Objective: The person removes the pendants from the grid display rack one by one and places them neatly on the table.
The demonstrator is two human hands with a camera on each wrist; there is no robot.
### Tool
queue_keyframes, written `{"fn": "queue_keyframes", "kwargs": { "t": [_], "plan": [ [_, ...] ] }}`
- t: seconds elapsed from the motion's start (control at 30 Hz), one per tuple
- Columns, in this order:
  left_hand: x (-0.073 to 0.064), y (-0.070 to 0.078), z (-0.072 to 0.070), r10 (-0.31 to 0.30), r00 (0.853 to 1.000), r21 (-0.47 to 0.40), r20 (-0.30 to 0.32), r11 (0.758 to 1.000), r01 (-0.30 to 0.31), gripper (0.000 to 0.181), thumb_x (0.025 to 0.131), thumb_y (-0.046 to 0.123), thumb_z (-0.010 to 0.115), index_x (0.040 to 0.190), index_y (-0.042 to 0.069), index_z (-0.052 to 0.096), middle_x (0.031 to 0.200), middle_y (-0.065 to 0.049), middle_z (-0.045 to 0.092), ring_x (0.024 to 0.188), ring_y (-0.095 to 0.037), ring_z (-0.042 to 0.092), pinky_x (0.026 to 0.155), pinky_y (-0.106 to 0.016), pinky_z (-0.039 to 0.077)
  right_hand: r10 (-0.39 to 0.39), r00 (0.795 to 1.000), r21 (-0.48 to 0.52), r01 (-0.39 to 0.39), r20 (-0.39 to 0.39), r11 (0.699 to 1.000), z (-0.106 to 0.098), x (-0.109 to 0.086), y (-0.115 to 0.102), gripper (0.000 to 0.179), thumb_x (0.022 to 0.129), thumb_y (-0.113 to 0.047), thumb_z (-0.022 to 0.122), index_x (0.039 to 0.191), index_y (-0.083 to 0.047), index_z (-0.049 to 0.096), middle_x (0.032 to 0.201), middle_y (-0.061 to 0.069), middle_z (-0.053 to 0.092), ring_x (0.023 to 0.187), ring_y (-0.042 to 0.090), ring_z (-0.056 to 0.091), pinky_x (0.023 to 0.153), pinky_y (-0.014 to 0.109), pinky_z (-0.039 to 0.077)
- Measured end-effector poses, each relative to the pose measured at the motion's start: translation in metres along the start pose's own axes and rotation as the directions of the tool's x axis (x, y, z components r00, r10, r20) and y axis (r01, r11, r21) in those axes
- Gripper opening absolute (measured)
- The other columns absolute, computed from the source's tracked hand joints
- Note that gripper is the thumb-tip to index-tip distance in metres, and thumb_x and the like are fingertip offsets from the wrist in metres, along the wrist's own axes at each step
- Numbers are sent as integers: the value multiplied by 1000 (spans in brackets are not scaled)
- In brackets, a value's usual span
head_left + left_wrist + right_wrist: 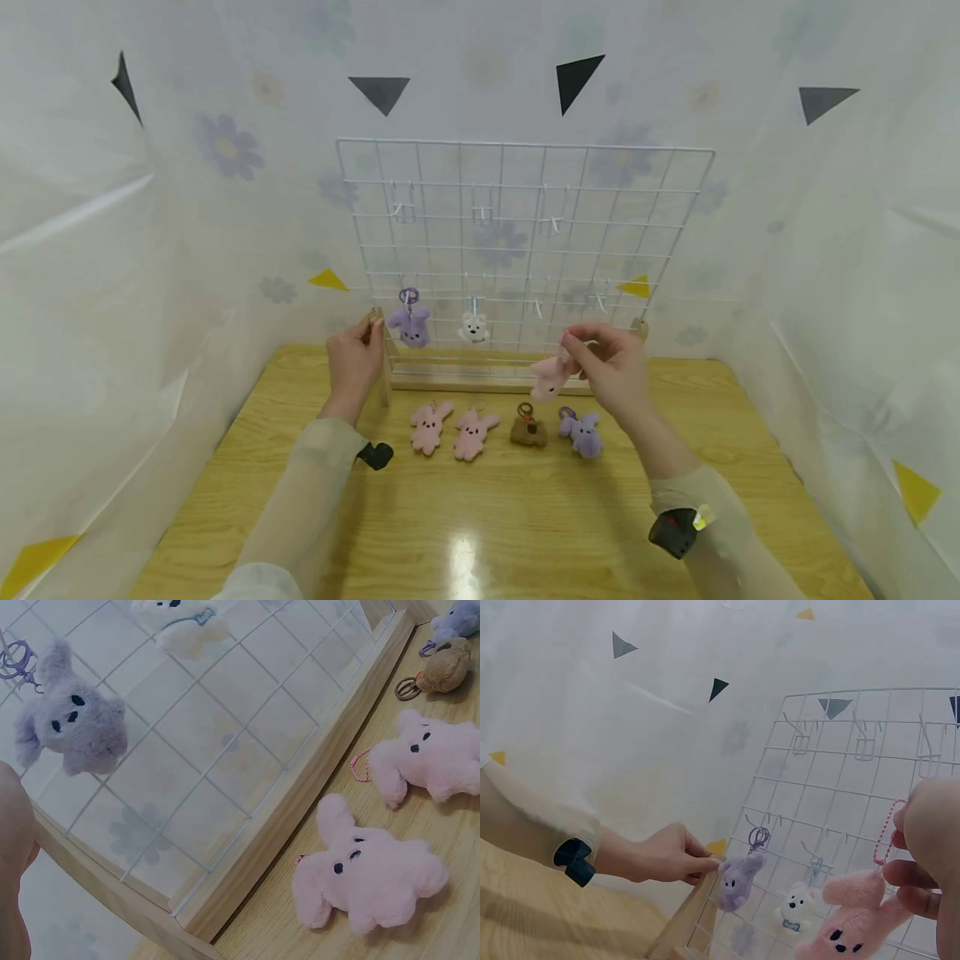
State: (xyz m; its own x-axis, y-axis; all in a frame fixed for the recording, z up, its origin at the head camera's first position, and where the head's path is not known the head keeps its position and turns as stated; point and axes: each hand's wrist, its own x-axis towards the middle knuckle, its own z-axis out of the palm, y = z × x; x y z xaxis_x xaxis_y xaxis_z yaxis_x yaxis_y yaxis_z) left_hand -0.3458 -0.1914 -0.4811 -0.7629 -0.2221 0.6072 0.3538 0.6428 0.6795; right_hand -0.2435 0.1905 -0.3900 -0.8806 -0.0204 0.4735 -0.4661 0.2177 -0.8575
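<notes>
My right hand (615, 367) pinches the pink ball chain (885, 829) of a pink plush bunny keychain (550, 379), which dangles in front of the lower right of a white wire grid rack (525, 146). At the rack's left side, my left hand (352, 358) grips the top of its wooden upright (386, 367) between thumb and fingers. A purple plush keychain (412, 327) and a white bear keychain (473, 327) hang from hooks in the lower row. In the right wrist view the bunny's lower body is cut off by the frame edge.
Before the rack's wooden base (480, 383), two pink bunny keychains (428, 428), a brown plush keychain (528, 429) and a purple one (585, 435) lie on the wooden table (420, 533). Bare white hooks (555, 223) project from the grid. Patterned sheeting (480, 50) surrounds the table.
</notes>
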Motion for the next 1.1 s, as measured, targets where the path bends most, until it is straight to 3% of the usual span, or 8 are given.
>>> {"fn": "queue_keyframes", "kwargs": {
  "t": [0.33,0.53,0.8,1.1],
  "plan": [
    [0,1,-1,18,1000,8,-9,1000,-18,26,105,14,70,118,-8,75,91,-23,77,68,-30,73,62,-46,62,31,999,60,-32,21,998,-14,-21,-10,10,102,0,69,103,10,73,89,20,72,65,18,70,59,26,60],
    [0,1,-1,24,1000,4,-9,1000,-24,26,104,14,70,117,-8,76,91,-23,77,68,-31,74,62,-46,62,51,999,4,-51,-4,999,-26,-36,-13,9,102,0,70,104,8,73,83,15,73,63,16,67,57,25,55],
    [0,-3,0,26,1000,-5,-8,1000,-26,30,105,15,69,123,-9,72,96,-25,77,72,-34,76,65,-48,64,16,1000,-41,-15,11,999,-36,-55,-9,8,101,3,69,103,7,76,79,19,72,61,19,63,57,25,54],
    [1,-3,0,54,998,-6,-16,998,-55,29,104,14,71,121,-9,73,94,-25,77,71,-35,76,64,-49,63,-48,996,-8,49,73,999,-42,-76,4,10,99,12,65,101,7,74,70,17,66,57,17,58,51,29,51]
  ]
}}
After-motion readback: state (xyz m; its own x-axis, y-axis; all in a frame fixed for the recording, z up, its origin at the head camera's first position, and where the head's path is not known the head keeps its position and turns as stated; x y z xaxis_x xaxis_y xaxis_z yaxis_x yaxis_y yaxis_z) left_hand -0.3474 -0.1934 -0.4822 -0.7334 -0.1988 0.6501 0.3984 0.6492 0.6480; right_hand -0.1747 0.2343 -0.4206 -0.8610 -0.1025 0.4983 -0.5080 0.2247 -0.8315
